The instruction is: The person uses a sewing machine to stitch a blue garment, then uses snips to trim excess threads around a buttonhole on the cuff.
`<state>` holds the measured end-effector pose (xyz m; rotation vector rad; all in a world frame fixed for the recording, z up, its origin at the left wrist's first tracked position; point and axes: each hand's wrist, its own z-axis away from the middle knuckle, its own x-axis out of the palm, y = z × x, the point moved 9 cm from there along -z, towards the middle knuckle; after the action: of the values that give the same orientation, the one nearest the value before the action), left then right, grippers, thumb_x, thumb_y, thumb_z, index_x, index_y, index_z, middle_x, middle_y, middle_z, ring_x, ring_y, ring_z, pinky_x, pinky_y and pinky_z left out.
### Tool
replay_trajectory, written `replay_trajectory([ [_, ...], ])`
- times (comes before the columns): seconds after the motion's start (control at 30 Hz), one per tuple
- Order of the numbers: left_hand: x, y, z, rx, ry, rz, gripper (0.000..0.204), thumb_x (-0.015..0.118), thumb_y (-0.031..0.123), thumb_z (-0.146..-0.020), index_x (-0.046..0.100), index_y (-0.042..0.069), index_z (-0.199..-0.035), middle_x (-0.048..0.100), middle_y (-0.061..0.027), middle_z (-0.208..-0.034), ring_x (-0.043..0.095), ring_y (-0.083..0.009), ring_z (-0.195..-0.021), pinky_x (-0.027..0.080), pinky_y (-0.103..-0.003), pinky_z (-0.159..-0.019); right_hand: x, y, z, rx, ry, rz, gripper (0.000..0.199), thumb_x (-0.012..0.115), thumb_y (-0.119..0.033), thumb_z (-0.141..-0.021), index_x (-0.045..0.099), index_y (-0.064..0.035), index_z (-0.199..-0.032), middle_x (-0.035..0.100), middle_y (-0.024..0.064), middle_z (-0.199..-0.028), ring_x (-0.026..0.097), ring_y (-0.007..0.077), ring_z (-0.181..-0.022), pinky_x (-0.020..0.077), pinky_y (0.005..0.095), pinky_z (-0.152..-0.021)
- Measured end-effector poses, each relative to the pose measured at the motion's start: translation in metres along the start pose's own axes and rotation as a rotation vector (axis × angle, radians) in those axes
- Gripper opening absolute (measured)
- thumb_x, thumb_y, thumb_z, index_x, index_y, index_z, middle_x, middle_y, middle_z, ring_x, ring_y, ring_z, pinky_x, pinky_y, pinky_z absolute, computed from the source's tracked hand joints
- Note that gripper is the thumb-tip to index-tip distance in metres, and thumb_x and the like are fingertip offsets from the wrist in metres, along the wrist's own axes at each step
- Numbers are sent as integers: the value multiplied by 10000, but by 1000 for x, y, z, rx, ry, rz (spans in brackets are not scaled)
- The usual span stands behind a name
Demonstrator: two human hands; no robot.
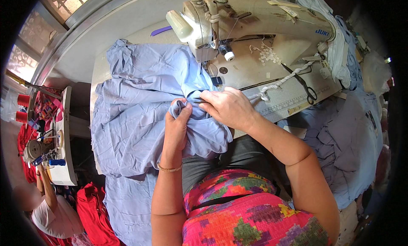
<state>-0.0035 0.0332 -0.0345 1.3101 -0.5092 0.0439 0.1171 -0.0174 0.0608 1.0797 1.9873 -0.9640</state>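
A crumpled light-blue cloth garment [136, 86] lies over the left part of the sewing table and spills toward my lap. My left hand [176, 129] is closed on a bunched fold of it, with the thumb pressed on top. Just to the right, my right hand [231, 106] pinches the same cloth between thumb and fingers. Something thin and dark shows at its fingertips, too small to name. A twisted white cord [290, 78] runs across the table to behind my right hand; its near end is hidden.
Beyond my hands stands a sewing machine [272, 23]. Small white buttons [269, 56] and black scissors [307, 88] lie on its bed. More blue-grey cloth [340, 135] hangs at right. At far left, another person [57, 216] sits by a second table [63, 161] near red fabric [95, 216].
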Motion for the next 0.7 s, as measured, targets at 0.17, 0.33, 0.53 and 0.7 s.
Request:
replay_trajectory([
  [0.17,0,1,1,15,-5,2,123,633,83,-865,575,79,-973,502,72,-866,445,-32,-778,363,-193,-708,-1,0,1,23,17,-28,195,630,-248,-836,578,-95,-945,628,88,-700,606,284,-640,451,375,-620],
  [0.33,0,1,0,9,2,5,119,630,76,-867,576,77,-972,508,69,-868,450,-32,-783,367,-191,-714,0,3,2,22,29,-34,191,635,-247,-833,589,-100,-945,634,90,-710,605,283,-636,452,375,-612],
  [0.53,0,0,0,17,-5,4,117,626,72,-869,577,71,-975,512,64,-872,454,-33,-788,372,-192,-714,-1,0,0,12,21,-14,196,634,-249,-836,592,-101,-958,634,91,-710,607,284,-638,457,375,-611],
  [0.7,1,2,-1,35,-19,-34,127,630,77,-869,578,59,-984,504,62,-869,444,-34,-780,367,-188,-703,4,7,2,60,4,-73,217,629,-266,-842,599,-87,-961,638,118,-723,612,309,-653,471,389,-627],
])
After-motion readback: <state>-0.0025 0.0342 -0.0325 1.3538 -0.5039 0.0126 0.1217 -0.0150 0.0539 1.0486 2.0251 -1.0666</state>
